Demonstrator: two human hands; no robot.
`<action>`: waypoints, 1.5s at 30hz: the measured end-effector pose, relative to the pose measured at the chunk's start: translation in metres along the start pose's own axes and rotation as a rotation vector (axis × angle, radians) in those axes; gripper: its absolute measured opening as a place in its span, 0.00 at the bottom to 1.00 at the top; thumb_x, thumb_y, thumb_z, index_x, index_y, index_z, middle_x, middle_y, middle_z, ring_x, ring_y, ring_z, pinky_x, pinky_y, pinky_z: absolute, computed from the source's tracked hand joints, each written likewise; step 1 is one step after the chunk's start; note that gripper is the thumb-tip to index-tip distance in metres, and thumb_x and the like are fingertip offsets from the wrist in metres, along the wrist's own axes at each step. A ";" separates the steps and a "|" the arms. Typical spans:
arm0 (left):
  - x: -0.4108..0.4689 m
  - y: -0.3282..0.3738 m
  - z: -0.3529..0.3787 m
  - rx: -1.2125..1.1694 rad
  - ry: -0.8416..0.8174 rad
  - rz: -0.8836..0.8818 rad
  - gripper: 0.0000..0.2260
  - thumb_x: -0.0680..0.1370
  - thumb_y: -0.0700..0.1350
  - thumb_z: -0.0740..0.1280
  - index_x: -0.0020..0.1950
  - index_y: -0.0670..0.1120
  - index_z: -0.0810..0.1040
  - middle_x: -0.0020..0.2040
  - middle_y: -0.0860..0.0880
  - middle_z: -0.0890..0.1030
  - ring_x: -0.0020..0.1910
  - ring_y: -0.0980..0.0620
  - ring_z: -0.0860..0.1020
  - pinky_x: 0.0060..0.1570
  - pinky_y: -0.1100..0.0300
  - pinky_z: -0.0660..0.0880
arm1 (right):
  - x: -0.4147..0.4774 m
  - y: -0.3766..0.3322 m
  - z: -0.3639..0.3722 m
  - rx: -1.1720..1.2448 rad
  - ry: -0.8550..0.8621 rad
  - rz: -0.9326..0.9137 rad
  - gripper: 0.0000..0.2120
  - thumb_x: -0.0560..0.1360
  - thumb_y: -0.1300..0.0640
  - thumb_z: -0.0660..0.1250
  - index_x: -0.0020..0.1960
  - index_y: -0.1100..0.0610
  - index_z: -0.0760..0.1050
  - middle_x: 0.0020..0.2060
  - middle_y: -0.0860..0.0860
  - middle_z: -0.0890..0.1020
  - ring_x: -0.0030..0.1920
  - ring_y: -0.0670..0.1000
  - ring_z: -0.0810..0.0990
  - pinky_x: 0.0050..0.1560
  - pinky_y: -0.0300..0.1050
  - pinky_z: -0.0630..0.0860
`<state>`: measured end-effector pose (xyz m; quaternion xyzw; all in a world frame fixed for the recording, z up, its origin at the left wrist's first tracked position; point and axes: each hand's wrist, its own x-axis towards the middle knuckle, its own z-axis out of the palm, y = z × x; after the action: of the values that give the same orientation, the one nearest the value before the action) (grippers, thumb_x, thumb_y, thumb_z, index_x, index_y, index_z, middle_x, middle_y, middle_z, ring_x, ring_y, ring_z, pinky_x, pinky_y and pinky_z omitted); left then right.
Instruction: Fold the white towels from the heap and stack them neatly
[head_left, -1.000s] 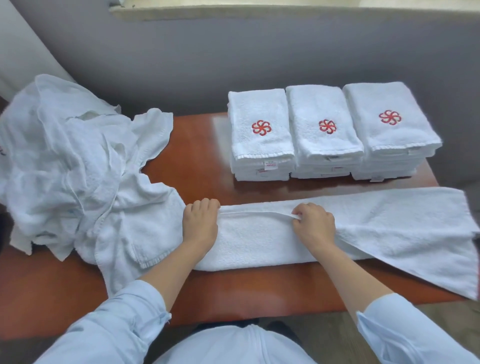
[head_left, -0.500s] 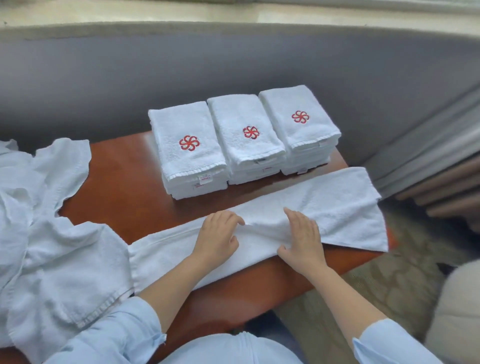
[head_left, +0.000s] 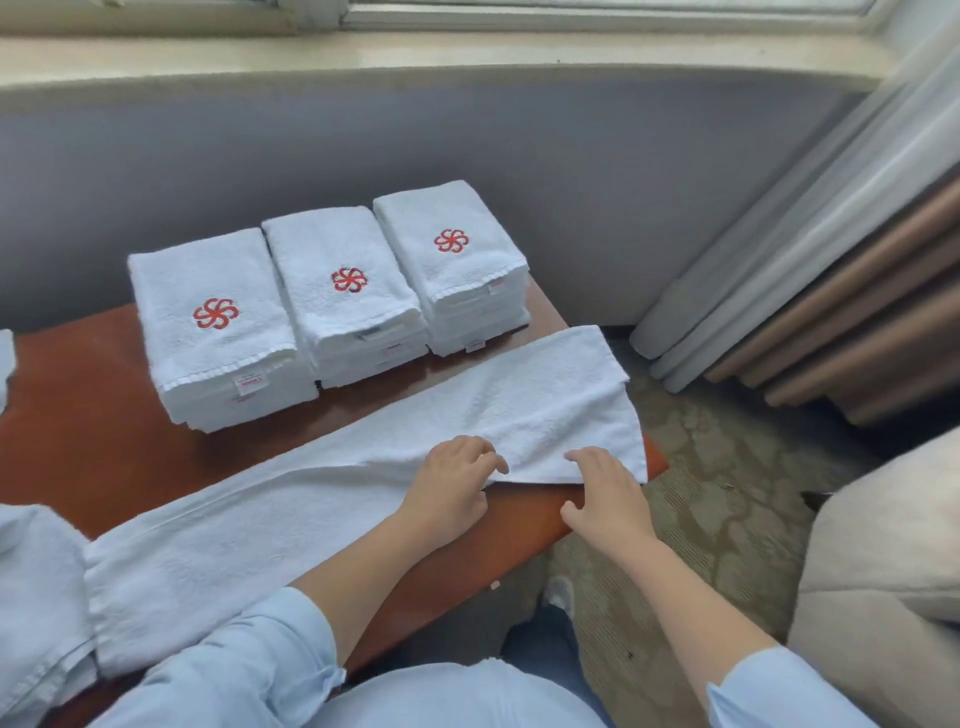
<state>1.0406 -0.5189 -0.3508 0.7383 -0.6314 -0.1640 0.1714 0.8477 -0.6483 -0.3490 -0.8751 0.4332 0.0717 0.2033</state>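
A long white towel (head_left: 322, 519) lies lengthwise across the brown table (head_left: 78, 415), its left part folded narrow and its right end still spread wide. My left hand (head_left: 452, 483) rests on the towel's near edge close to the right end, fingers curled over the edge. My right hand (head_left: 605, 499) sits just to its right, fingertips flat on the near right corner and thumb apart on the table. Three stacks of folded white towels with red emblems (head_left: 208, 332) (head_left: 343, 291) (head_left: 452, 249) stand side by side behind. The heap (head_left: 31, 597) shows only at the left edge.
A grey wall runs behind the table under a window sill. Beige and white curtains (head_left: 831, 286) hang at the right. A pale cushioned seat (head_left: 883, 545) stands at the lower right on patterned carpet (head_left: 701, 493). The table's right edge ends just beyond my right hand.
Both hands have slid right along the towel, from its middle to its right end. The view has swung right, so the heap is nearly out of sight.
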 end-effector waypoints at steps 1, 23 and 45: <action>0.007 0.009 0.007 0.014 -0.009 -0.003 0.20 0.73 0.37 0.63 0.64 0.49 0.77 0.63 0.51 0.75 0.64 0.49 0.70 0.63 0.57 0.64 | 0.004 0.012 -0.005 -0.010 -0.011 -0.017 0.28 0.72 0.55 0.67 0.71 0.49 0.67 0.68 0.45 0.70 0.68 0.49 0.69 0.68 0.44 0.66; 0.071 0.088 0.064 0.309 -0.025 -0.371 0.08 0.70 0.33 0.71 0.46 0.41 0.80 0.50 0.45 0.80 0.48 0.44 0.78 0.40 0.54 0.73 | 0.080 0.116 -0.040 -0.300 -0.187 -0.618 0.11 0.70 0.64 0.61 0.51 0.54 0.75 0.44 0.47 0.77 0.46 0.53 0.75 0.41 0.44 0.64; 0.180 -0.014 0.006 0.058 0.097 -0.566 0.08 0.82 0.46 0.59 0.57 0.50 0.77 0.51 0.52 0.82 0.50 0.48 0.79 0.46 0.53 0.72 | 0.216 0.043 -0.094 0.407 0.145 -0.030 0.22 0.77 0.67 0.57 0.67 0.51 0.73 0.62 0.47 0.76 0.61 0.50 0.75 0.58 0.50 0.74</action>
<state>1.0768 -0.6955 -0.3672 0.8968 -0.3956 -0.1514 0.1276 0.9416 -0.8683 -0.3415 -0.8252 0.4394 -0.0832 0.3451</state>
